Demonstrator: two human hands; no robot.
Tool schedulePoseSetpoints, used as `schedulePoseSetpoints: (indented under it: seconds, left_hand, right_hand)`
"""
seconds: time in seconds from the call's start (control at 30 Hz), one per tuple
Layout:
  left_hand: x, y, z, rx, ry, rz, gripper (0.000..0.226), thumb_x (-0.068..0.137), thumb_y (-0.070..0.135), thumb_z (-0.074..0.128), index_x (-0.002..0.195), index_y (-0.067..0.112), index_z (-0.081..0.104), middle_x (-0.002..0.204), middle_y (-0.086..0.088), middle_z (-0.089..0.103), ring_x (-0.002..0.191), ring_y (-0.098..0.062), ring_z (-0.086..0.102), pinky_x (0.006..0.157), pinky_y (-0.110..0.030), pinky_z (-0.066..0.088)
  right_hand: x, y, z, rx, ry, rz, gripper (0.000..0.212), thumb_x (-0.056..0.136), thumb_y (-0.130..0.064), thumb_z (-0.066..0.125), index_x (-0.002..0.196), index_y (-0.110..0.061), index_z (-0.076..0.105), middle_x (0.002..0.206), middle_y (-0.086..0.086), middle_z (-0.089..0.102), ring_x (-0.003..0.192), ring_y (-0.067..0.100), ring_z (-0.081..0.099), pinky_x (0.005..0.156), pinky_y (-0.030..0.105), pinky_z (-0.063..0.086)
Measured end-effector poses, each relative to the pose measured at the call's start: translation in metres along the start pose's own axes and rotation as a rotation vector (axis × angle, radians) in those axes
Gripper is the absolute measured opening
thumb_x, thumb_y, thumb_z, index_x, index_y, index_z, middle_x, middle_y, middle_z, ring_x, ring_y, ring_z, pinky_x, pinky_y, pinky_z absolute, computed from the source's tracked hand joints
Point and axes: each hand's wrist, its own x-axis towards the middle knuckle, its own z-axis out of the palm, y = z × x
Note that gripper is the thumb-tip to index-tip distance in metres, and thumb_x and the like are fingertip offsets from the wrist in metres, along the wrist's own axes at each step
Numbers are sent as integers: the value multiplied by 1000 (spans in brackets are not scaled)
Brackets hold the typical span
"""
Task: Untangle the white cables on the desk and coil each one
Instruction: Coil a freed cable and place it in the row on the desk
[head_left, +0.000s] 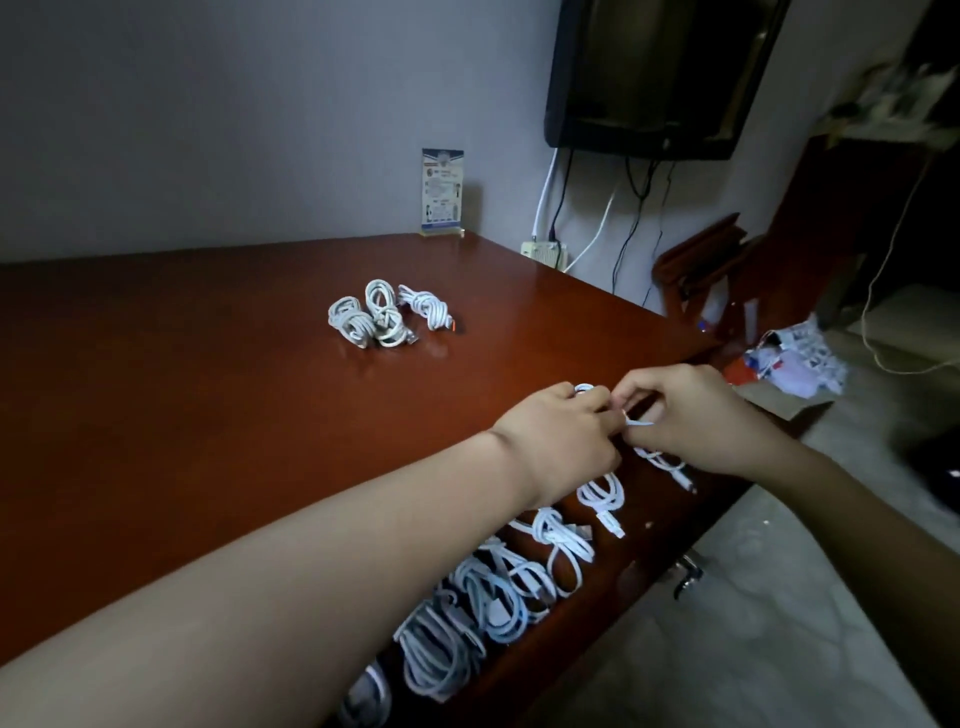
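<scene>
Closest to the viewer, a bare left forearm reaches across the desk (208, 389), a glossy reddish-brown wooden top. Its left hand (566, 431) meets the right hand (691, 415) near the desk's right edge. Both work on one white cable (636, 423). The left fingers are curled and pinch a small loop of it, probably to keep the coil from springing open. The right fingers are bent and pinch a short strand pulled taut between the hands, apparently to wind or tuck the end. The rest of that cable trails down under the right hand and ends in a plug.

Along the desk edge, running back towards the viewer, lies a row of cables (519, 571). They are thin, white and loosely looped, set side by side as if sorted. Well apart, in the middle of the desk, three bundles (387, 314) sit touching one another, wound tighter. Which group is finished cannot be told.
</scene>
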Motion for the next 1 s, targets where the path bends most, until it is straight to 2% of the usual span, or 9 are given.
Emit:
schedulePoseSetpoints:
  seconds: [0.23,0.3,0.4,0.5,0.57,0.73,0.83,0.9,1.0]
  left_hand:
    - [34,18,6,-94,-61,-6,37,94,10,48,129,21,53,143,-2,37,141,-25,14,102,-32,37]
    - [37,20,11,-184,-96,-24,38,94,7,48,129,20,53,141,-3,37,141,-25,16,96,-32,41]
    - [35,23,22,-371,-169,-73,43,94,5,51,135,19,49,134,-4,40,130,-24,31,78,-31,42]
    - [32,24,31,-424,-158,-119,47,94,6,52,137,24,46,129,-4,42,121,-23,35,71,-30,36]
    - [28,21,35,-417,-179,-137,45,93,5,52,134,23,50,128,-3,44,122,-23,36,72,-30,36]
    - [21,16,51,-494,-177,-186,49,91,-4,46,133,22,52,125,-5,49,119,-25,42,80,-33,44]
    - [20,12,53,-561,-187,-170,57,88,-5,49,137,24,48,129,-8,53,116,-27,52,92,-35,47]
    - [18,7,49,-605,-198,-144,54,88,0,52,137,23,48,128,-8,56,112,-27,56,93,-36,47]
    - [10,-3,36,-631,-176,-81,44,91,6,51,132,22,53,125,-9,59,111,-27,58,93,-39,47]
  right_hand:
    - [7,28,7,-2,-62,62,30,73,11,57,77,-19,64,53,-15,58,50,-5,51,47,10,36]
    - [9,32,7,23,-106,68,26,77,8,61,78,-18,62,57,-16,61,47,-3,50,46,10,35]
    - [15,38,12,6,-126,90,27,78,3,64,77,-23,59,77,-2,64,52,1,52,44,10,35]
    - [18,40,13,-36,-146,100,29,79,4,62,75,-24,56,74,0,58,60,12,54,45,11,36]
    - [20,39,12,-61,-156,106,32,79,5,62,73,-25,54,69,-3,54,60,11,52,46,9,36]
    - [22,41,9,-124,-181,188,26,79,7,62,77,-18,57,76,1,55,57,6,45,43,8,34]
    - [21,45,13,-156,-168,278,34,78,5,63,69,-26,55,73,-3,57,67,13,54,55,18,44]
    - [18,45,21,-172,-235,329,35,77,5,65,67,-28,58,74,-5,59,75,16,60,63,25,50]
    - [16,41,38,-211,-340,339,33,76,3,66,68,-28,58,77,-3,61,81,18,63,67,25,51]
